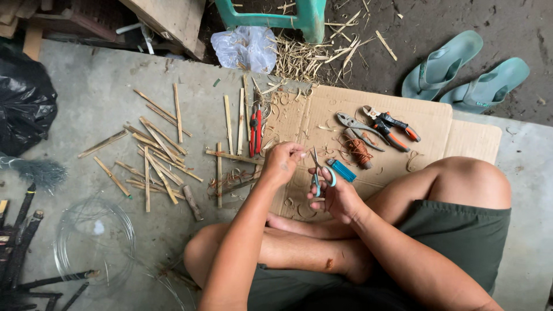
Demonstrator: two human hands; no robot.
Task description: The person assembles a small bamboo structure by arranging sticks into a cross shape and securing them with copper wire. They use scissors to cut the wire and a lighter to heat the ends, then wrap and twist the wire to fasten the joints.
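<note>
- Flattened cardboard (429, 118) lay on a grey concrete floor, serving as a mat before a person sitting cross-legged.
- Over its near edge, the right hand (337, 196) gripped small teal-handled scissors (318, 173) — fingers through the loops, blades pointing up.
- Just left of the scissors, the left hand (281, 163) was curled, fingertips pinching something too small to tell.
- Beyond the scissors on the cardboard lay a blue lighter (342, 170) and pliers (377, 129); bamboo splints (158, 155) were scattered off its left edge.
</note>
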